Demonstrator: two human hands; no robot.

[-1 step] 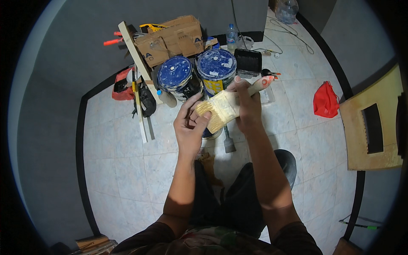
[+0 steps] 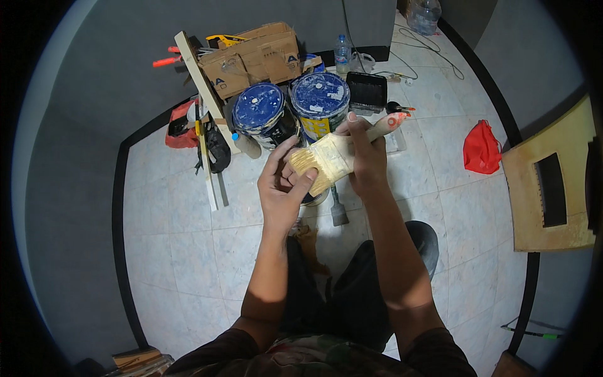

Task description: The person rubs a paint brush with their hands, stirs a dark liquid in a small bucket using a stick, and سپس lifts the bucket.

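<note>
2 buckets (image 2: 262, 112) w/ blue lids, just past the grip. Blk tray (image 2: 367, 91) beyond, to its R. R hand (image 2: 367, 154) clamped round brush (image 2: 333, 158) neck; L hand (image 2: 278, 187) pinching bristles (image 2: 305, 161), thumb on top. Brush btwn hands, handle pointing away R.

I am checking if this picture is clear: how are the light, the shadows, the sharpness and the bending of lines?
Head view throughout: black skirting at the left bows outward, and the corners are black; bright patches lie on both forearms, while the shirt is dim; a soft shadow falls on the floor beside the right forearm; the brush looks fairly sharp, without obvious motion blur.
</note>
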